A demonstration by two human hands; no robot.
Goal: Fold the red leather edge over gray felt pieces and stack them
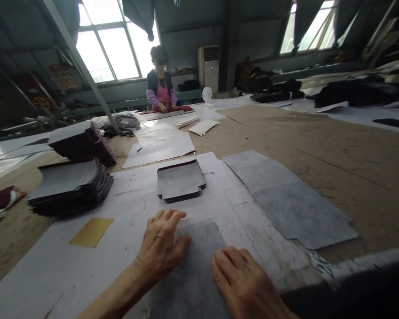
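A grey sheet (196, 283) lies on the white board in front of me, running off the bottom of the view. My left hand (164, 241) is at its upper left side, fingers apart and thumb over the sheet's edge. On its right edge rests my right hand (241, 277), with its fingers bent and side by side; their tips touch the sheet, and its thumb is hidden. Just beyond my hands sits a small stack of notched grey pieces with dark edges (179, 180).
Thick stacks of dark-edged pieces (66, 184) stand at the left, near a yellow card (91, 231). A large grey sheet (295, 199) lies at the right. The table's front edge (372, 266) is at lower right. Across the table a person (161, 88) handles dark red material.
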